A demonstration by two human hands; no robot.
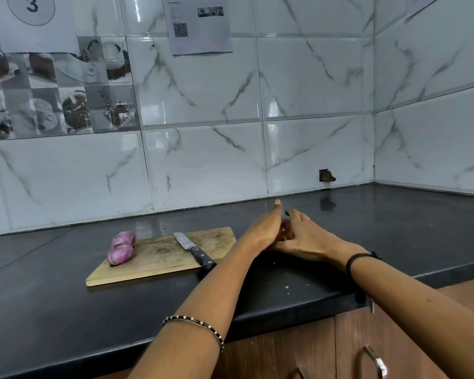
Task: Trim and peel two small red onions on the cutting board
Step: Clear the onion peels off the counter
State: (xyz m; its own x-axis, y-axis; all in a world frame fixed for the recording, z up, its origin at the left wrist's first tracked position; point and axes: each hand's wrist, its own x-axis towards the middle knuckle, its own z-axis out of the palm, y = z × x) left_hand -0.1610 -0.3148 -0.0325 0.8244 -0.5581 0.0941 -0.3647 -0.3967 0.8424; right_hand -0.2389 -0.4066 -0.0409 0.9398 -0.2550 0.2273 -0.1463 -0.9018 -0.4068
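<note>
Two red onions (121, 254) lie touching on a cutting board (159, 259), a knife (193, 250) near them; the left hand (263, 231) and right hand (305, 237) meet over the black worktop (66, 310).

A white sheet of paper (36, 36) is hanging on the tiled wall (312, 77) at the upper left. It is showing a large dark numeral "3" (32, 4) inside a thin drawn circle (48, 18), whose top is running out of the frame. Further right, a second sheet (203, 42) is hanging on the same wall. It is carrying a black QR code (180, 30), a small photo strip (210, 11) near its upper right and several lines of fine print (173, 10), which are coming out too small and blurred to read.
</note>
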